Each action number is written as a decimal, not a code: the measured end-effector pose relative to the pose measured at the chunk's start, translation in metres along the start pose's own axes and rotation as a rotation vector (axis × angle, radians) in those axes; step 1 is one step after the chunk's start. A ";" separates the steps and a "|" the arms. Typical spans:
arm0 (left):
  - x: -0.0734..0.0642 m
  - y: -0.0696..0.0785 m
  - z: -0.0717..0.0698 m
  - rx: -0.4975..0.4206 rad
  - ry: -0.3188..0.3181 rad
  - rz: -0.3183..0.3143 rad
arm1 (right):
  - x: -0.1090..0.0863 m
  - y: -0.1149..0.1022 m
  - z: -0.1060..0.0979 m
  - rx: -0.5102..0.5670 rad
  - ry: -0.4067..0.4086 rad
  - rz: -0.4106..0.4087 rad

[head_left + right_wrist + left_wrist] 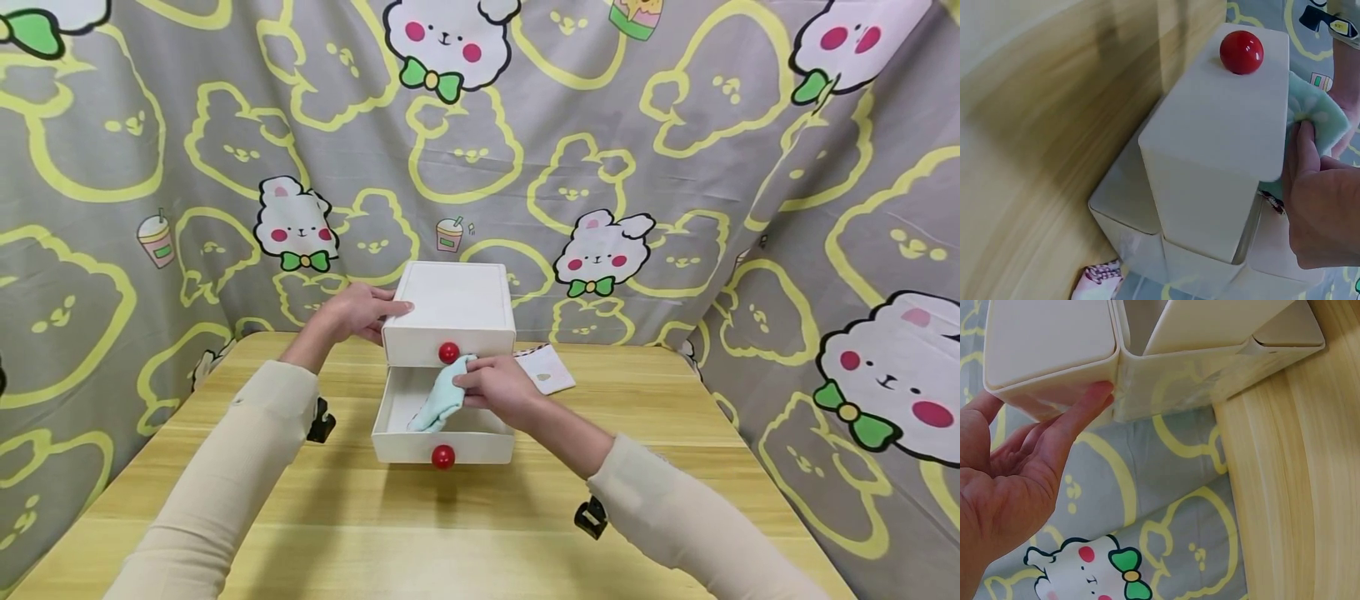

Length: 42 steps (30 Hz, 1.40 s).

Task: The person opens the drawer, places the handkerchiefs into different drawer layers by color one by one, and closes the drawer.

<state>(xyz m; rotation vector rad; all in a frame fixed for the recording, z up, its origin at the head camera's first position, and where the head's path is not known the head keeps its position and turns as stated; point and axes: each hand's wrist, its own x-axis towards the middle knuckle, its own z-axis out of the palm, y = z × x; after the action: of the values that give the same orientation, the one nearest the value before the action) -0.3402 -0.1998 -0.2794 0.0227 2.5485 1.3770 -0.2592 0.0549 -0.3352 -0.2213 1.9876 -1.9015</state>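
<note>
A white drawer cabinet [453, 296] with red knobs stands on the table, its middle drawer [401, 448] pulled out. At the cabinet's upper left, my left hand [358, 312] holds the corner, thumb over the top edge and fingers against the side wall [1166, 387]. My right hand [506, 387] pinches a folded mint-green cloth [441, 398] by its upper end over the open drawer. The cloth's lower end hangs inside the drawer. In the right wrist view, the drawer front hides part of the cloth, and a dark-patterned edge [1271, 201] shows beneath it.
A white cloth [546, 369] with a patterned edge lies on the wooden table [637, 433], right of the cabinet. Behind and at both sides hangs a grey curtain [480, 225] with cartoon prints. Black mounts [591, 517] hang at both wrists.
</note>
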 end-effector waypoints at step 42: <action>-0.001 0.000 0.000 0.002 -0.006 0.011 | 0.021 0.012 -0.006 -0.301 0.055 0.058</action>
<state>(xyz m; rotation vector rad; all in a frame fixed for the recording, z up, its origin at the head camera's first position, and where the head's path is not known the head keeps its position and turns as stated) -0.3394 -0.2002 -0.2793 0.0409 2.5483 1.3764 -0.2792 0.0537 -0.3501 -0.1906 2.2866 -1.5825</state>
